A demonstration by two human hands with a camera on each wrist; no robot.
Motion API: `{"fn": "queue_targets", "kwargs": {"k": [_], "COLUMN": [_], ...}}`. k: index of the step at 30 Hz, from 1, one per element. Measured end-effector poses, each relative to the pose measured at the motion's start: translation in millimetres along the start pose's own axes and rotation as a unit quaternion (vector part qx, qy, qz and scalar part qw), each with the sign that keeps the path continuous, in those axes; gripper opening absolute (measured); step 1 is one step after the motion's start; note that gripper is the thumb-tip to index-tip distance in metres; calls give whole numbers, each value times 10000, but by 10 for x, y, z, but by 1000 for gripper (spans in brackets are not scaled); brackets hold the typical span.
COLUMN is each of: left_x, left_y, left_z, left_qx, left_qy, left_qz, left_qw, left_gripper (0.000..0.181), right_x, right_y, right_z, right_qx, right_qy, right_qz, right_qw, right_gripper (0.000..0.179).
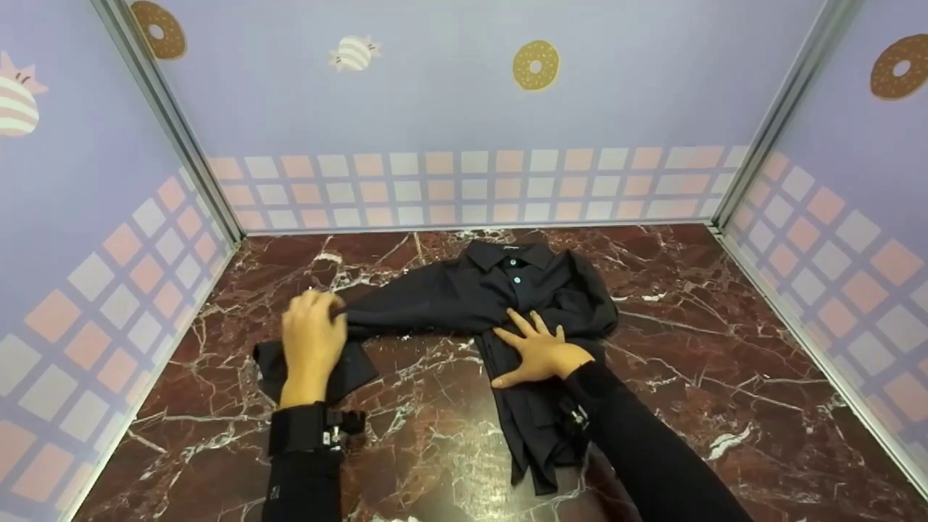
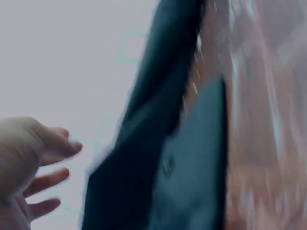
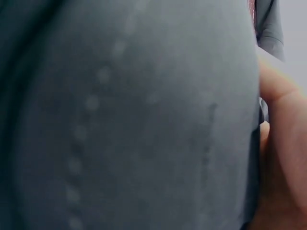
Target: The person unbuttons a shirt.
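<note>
A black collared button-up shirt (image 1: 435,297) lies front up on the marble-patterned surface, its collar (image 1: 511,255) toward the back wall. One sleeve stretches left and bends near its end, where the cuff (image 1: 355,370) lies. Over this bend is my left hand (image 1: 313,341), fingers loosely curved; the left wrist view shows nothing between them, with the sleeve (image 2: 158,96) beside the hand. My right hand (image 1: 540,354) rests on the shirt's front with its fingers spread. Dark fabric (image 3: 144,120) fills most of the right wrist view, and part of the hand shows at its edge.
A purple wall (image 1: 449,109) with pink and white checks stands behind the reddish-brown marble surface (image 1: 696,348). Side panels (image 1: 94,239) rise at left and right, joined at metal corner posts (image 1: 768,116).
</note>
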State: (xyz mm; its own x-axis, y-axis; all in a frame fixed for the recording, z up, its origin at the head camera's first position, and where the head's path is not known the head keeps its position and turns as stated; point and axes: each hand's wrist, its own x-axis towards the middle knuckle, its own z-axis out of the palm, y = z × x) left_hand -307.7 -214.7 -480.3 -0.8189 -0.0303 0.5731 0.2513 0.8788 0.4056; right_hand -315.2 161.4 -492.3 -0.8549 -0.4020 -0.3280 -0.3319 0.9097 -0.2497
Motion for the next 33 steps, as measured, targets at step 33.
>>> {"fn": "queue_targets", "kwargs": {"k": [33], "left_x": [651], "left_y": [439], "left_z": [678], "left_qx": [885], "left_qy": [-1976], "left_qz": [768], "left_qw": [9733], "left_gripper": [3], "right_x": [-14], "right_y": [24], "right_z": [-42], "right_qx": [437], "right_qy": [226], "right_qz": [-289], "right_qw": [9984], "right_gripper": [131]}}
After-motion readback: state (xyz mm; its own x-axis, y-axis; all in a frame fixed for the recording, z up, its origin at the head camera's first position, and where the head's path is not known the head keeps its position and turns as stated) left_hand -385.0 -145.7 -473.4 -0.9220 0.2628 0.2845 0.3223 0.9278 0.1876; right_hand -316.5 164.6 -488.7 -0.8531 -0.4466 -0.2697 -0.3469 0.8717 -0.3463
